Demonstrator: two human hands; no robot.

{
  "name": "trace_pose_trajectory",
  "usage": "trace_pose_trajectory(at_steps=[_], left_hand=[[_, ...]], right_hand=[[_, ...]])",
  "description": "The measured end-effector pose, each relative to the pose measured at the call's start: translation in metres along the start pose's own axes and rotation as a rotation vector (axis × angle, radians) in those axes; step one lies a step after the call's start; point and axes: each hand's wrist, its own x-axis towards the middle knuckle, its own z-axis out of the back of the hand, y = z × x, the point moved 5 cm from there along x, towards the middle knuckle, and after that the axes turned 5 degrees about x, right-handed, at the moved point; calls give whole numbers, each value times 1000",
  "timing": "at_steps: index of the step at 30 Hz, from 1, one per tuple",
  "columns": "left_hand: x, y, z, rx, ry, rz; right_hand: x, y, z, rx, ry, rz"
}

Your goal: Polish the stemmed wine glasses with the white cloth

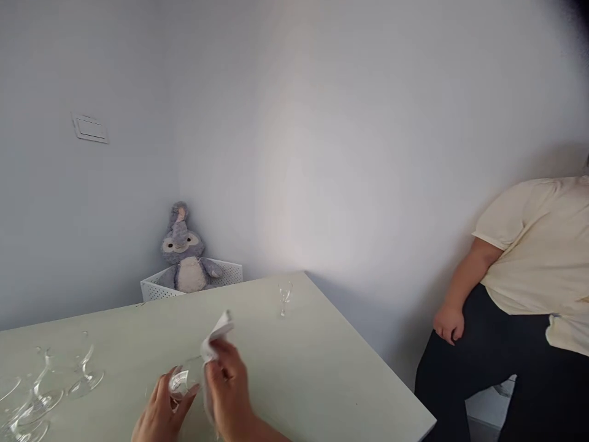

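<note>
My left hand [162,408] is closed round a clear drinking glass [178,383], tipped on its side above the table. A white cloth [218,334] is pinched in my right hand [229,390], right beside the mouth of that glass. Part of the cloth hangs below the right hand, slightly blurred. Whether the cloth touches the glass I cannot tell.
Several clear stemmed glasses [41,399] stand at the left of the pale table [313,368]. One small stemmed glass [284,294] stands near the far right corner. Behind the table a plush toy [184,245] sits in a white perforated box [230,271]. At right, a person [529,258] leans by the wall.
</note>
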Motion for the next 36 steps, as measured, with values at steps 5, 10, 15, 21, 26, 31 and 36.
trace_pose_trajectory(at_steps=[5, 10, 15, 21, 26, 31, 36], left_hand=[[-3, -3, 2, 106, 18, -13], [1, 1, 10, 166, -10, 23], [0, -5, 15, 128, -34, -207], [-5, -27, 21, 116, -6, -430], [-7, -40, 35, 3, -34, -386], [-8, -58, 51, -215, 68, -385], [-10, -71, 74, -98, 231, -467]], right_hand=[[-20, 14, -17, -426, 215, 203], [-18, 23, -21, -535, 374, 232], [-19, 5, -25, -558, 590, 137], [-24, -23, -23, -443, 639, -93], [-23, -38, -19, 138, 439, -548], [-14, -23, -11, 513, 428, -784], [-7, 25, 0, 147, 780, -519]])
